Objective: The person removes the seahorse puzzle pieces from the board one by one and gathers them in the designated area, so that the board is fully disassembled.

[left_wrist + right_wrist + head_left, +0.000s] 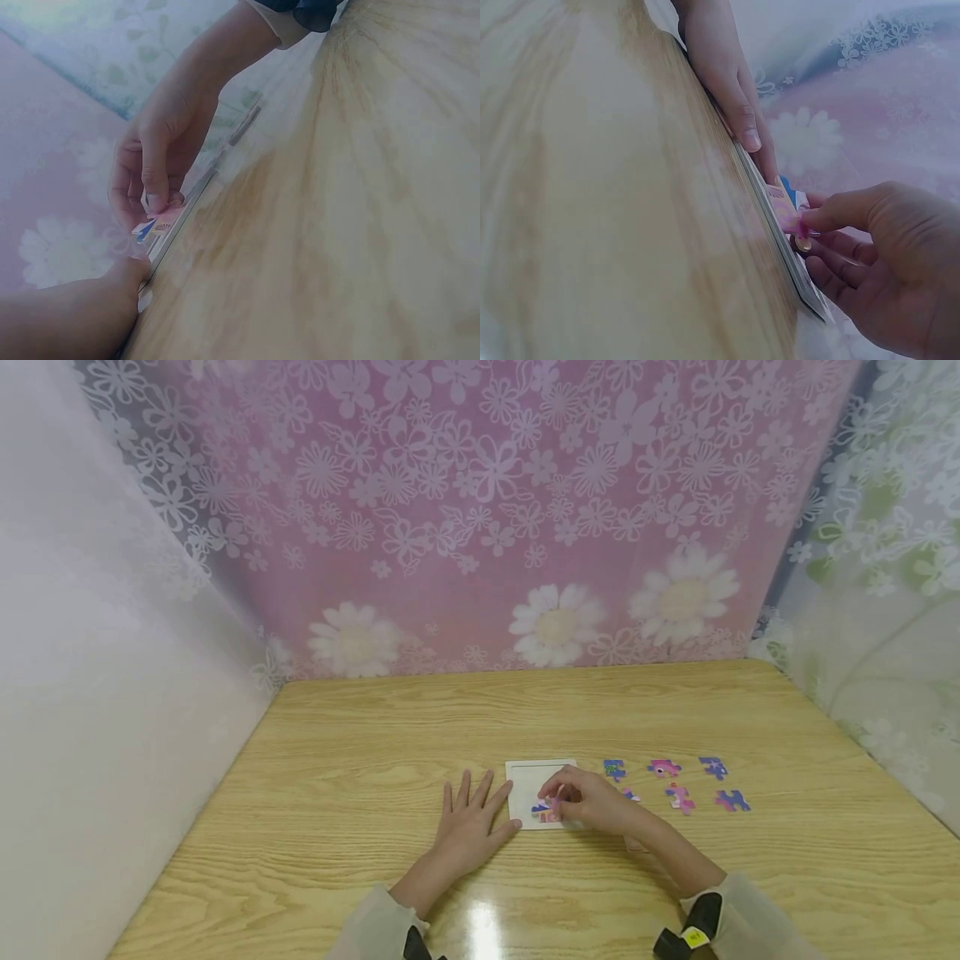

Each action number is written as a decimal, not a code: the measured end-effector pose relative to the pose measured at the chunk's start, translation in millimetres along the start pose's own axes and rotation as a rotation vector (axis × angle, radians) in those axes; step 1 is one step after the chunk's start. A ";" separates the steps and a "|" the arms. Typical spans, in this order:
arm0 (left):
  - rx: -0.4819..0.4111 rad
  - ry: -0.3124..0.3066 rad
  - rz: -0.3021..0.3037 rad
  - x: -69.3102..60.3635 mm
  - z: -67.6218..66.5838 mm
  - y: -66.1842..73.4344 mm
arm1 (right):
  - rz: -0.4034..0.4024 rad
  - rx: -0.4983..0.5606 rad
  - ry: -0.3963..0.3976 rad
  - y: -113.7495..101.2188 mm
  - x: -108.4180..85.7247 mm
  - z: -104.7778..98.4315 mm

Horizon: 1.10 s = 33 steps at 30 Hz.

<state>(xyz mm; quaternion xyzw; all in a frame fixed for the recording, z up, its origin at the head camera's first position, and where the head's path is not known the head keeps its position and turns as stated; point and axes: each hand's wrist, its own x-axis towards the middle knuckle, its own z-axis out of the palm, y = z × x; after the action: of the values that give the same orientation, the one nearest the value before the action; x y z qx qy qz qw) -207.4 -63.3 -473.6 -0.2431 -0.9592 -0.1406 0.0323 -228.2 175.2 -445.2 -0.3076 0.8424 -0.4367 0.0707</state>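
Note:
A pink, blue and white jigsaw piece (546,811) is pinched between the thumb and fingers of my right hand (600,803), over the white puzzle board (525,775). In the right wrist view the piece (783,211) looks tilted up from the board; whether it touches the surface I cannot tell. My left hand (467,828) lies on the table with fingers spread, its thumb and fingertips at the board's left edge. The right fingers hide part of the piece and the board's right side.
Right of the board lie several loose jigsaw pieces in two rows, among them a pink one with an eye (664,768), a blue one (714,767) and a pink one (679,798). A flat brownish item (636,845) is partly hidden under the right forearm. Floral curtains (480,527) surround the wooden table (337,752).

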 end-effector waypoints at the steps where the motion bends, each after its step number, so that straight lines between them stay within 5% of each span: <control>1: 0.002 0.001 0.000 0.2 0.3 -0.1 | 0.007 0.008 0.000 -0.4 -0.2 -0.3; 16: -0.007 0.007 -0.007 1.0 0.8 0.3 | 0.028 -0.001 0.010 2.9 -0.1 -4.1; 33: -0.021 0.005 -0.006 1.1 2.5 -0.9 | -0.003 -0.021 0.055 -1.0 -20.6 -33.5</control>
<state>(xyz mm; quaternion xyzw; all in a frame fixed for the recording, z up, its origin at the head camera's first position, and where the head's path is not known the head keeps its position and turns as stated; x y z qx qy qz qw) -208.8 -62.8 -476.1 -0.2400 -0.9584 -0.1512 0.0318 -224.2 209.9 -427.0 -0.2973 0.8482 -0.4362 0.0437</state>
